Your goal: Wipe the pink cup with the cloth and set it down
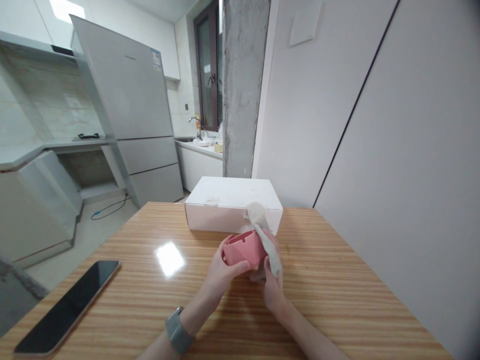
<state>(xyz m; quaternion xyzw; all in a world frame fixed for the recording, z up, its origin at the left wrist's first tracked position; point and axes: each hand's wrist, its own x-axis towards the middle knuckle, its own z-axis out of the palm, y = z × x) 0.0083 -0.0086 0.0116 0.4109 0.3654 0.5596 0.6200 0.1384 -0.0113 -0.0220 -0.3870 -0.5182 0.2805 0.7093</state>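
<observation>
As I scan from the far left of the head view, a dark phone point(67, 305) lies flat, screen up, near the left edge of the wooden surface point(337, 300), well apart from both hands. Behind it, off the surface, a grey fridge point(131, 100) stands in the kitchen bkgd. Next comes the left forearm w/ a grey watch point(179, 334) on the wrist. The left hand point(221, 272) has its grip closed round the pink container point(243, 251), thumb across the near side and fingers wrapped behind. It holds the container approx. mid-surface; can't tell whether the base rests on the wood. Just right of that, a pale cloth point(262, 232) drapes over the container's right rim and hangs down btwn container and palm. The right hand point(273, 287) has its grip shut on the cloth, pressing it against the container's right side. Directly behind both hands a closed white box point(232, 200) sits flat on the surface, near the container, though I can't tell if they touch. Far right: a plain light wall point(393, 150).
</observation>
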